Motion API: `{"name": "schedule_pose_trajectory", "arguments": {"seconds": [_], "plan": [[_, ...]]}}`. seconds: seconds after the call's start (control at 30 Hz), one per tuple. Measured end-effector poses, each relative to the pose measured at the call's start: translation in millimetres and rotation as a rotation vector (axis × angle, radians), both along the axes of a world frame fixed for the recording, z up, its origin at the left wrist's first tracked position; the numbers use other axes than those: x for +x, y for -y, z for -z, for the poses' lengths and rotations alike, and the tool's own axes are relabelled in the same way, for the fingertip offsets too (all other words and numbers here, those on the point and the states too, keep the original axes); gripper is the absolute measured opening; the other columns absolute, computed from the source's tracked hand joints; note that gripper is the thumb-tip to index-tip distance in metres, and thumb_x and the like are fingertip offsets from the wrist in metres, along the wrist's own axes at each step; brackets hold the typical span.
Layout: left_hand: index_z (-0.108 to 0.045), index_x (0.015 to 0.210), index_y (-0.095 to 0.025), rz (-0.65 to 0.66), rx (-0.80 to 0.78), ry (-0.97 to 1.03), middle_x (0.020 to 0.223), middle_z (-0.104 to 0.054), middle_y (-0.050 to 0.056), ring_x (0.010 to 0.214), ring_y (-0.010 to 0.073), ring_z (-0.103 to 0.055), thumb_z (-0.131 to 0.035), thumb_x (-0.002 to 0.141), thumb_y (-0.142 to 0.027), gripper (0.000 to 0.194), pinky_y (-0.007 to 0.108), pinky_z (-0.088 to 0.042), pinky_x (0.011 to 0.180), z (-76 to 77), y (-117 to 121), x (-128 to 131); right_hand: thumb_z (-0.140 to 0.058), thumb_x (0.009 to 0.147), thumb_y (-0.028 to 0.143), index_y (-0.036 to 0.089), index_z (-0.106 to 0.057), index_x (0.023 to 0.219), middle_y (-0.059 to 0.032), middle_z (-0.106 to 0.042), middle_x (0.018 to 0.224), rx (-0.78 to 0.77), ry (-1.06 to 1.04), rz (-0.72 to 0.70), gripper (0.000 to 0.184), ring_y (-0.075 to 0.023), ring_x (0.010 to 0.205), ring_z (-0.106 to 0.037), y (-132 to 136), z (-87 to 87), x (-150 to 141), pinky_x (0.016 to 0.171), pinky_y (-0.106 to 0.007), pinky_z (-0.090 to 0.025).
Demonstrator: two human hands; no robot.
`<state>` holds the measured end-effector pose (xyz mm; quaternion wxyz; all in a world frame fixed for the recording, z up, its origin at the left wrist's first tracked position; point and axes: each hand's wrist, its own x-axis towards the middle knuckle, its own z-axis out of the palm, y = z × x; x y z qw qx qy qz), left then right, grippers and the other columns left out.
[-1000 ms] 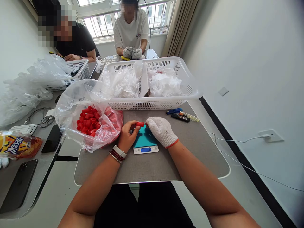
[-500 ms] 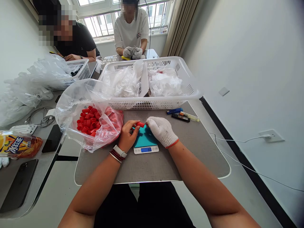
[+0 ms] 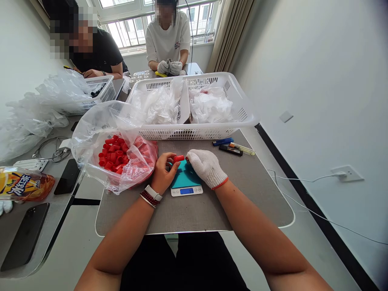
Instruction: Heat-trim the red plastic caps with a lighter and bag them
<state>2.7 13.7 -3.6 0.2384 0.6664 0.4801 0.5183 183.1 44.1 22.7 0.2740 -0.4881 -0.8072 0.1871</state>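
Small workroom
Scale [image 3: 186, 178] by the right hand [image 3: 204, 166], bag [image 3: 87, 121] of red pieces [image 3: 113, 157] beside the left hand [image 3: 164, 171], basket [image 3: 194, 131] beyond both, co-workers [image 3: 168, 40] farther off by a window [image 3: 125, 36].

The tube [image 3: 178, 159] is red, the scale [image 3: 183, 178] teal and white, the glove [image 3: 205, 167] red-trimmed white.

Daylight pours through a window [image 3: 139, 30] at the back, its panes bleached nearly white, while the right-hand wall [image 3: 318, 101] turns grey and darkens at the top corner. Soft shadows fall across a small turquoise scale [image 3: 185, 180], its display [image 3: 186, 190] hard to read; highlights glint on a plastic bag [image 3: 139, 161]. Coarse pixel blocks mask two people's faces [image 3: 83, 38], and the wide lens stretches the forearms [image 3: 121, 230] toward the bottom edge.
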Motion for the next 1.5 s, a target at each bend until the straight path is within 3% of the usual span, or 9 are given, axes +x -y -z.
{"name": "schedule_pose_trajectory", "arguments": {"seconds": [0.17,0.3,0.53,0.8,1.0,1.2,1.33,1.5], "plan": [[-0.065,0.107,-0.019,0.046,-0.005,-0.025,0.101,-0.070,0.007,0.085,0.0154,-0.067,-0.054,0.097,-0.036,0.022,0.027,-0.055,0.070,-0.4,0.4,-0.8,-0.024,0.097,0.039,0.020,-0.051,0.066,-0.0041,-0.060,0.068,-0.003,0.014,0.053,0.045,-0.0166,0.064,-0.050,-0.2,0.0,-0.5,0.061,-0.030,-0.026],[-0.064,0.106,-0.019,0.039,-0.038,-0.005,0.097,-0.072,0.006,0.084,0.0163,-0.068,-0.058,0.095,-0.037,0.023,0.030,-0.056,0.073,1.9,0.7,-0.8,-0.025,0.097,0.038,0.019,-0.053,0.067,-0.0042,-0.061,0.068,0.016,0.040,0.046,0.045,-0.0167,0.064,-0.049,-0.6,1.1,-1.3,0.060,-0.031,-0.024],[-0.064,0.099,-0.020,0.005,0.018,-0.028,0.091,-0.066,0.003,0.072,0.0116,-0.060,-0.068,0.089,-0.032,0.017,0.022,-0.048,0.058,-1.8,0.0,-0.2,-0.025,0.097,0.038,0.019,-0.052,0.066,-0.0040,-0.060,0.068,-0.002,0.027,0.025,0.045,-0.0169,0.066,-0.050,-0.9,0.8,-0.7,0.061,-0.030,-0.026],[-0.068,0.106,-0.019,0.039,0.055,-0.065,0.098,-0.069,0.006,0.083,0.0145,-0.064,-0.056,0.097,-0.032,0.020,0.026,-0.053,0.068,-2.3,-0.2,-1.8,-0.025,0.097,0.039,0.019,-0.051,0.065,-0.0034,-0.060,0.068,-0.019,-0.024,0.038,0.045,-0.0151,0.063,-0.050,0.6,-0.4,-0.8,0.061,-0.030,-0.027],[-0.059,0.099,-0.019,0.012,-0.026,0.043,0.090,-0.067,0.003,0.077,0.0132,-0.065,-0.067,0.088,-0.030,0.018,0.024,-0.053,0.065,2.4,0.2,0.5,-0.026,0.096,0.039,0.019,-0.050,0.066,-0.0040,-0.059,0.067,-0.002,0.041,0.029,0.043,-0.0165,0.065,-0.049,0.3,-0.3,-1.3,0.060,-0.031,-0.024],[-0.057,0.097,-0.020,-0.011,0.020,0.018,0.091,-0.061,0.001,0.077,0.0116,-0.063,-0.070,0.084,-0.026,0.019,0.022,-0.050,0.061,1.1,-0.6,1.5,-0.025,0.096,0.040,0.019,-0.049,0.066,-0.0046,-0.059,0.068,-0.003,0.052,0.023,0.043,-0.0169,0.066,-0.049,1.0,-1.6,-1.5,0.061,-0.031,-0.024],[-0.063,0.100,-0.020,-0.006,0.063,-0.057,0.096,-0.062,0.004,0.081,0.0131,-0.061,-0.064,0.091,-0.029,0.012,0.024,-0.050,0.064,-2.5,-0.3,-0.2,-0.024,0.096,0.040,0.019,-0.047,0.065,-0.0038,-0.057,0.067,-0.012,0.020,0.026,0.043,-0.0163,0.065,-0.049,1.6,-2.7,-1.6,0.061,-0.030,-0.024],[-0.063,0.105,-0.021,0.033,0.055,-0.055,0.096,-0.066,0.005,0.085,0.0153,-0.063,-0.054,0.097,-0.033,0.017,0.027,-0.052,0.070,-2.5,0.8,-1.4,-0.025,0.096,0.039,0.019,-0.049,0.065,-0.0036,-0.058,0.067,-0.018,0.006,0.032,0.044,-0.0159,0.065,-0.049,1.2,-2.6,-1.1,0.061,-0.030,-0.025]]}}
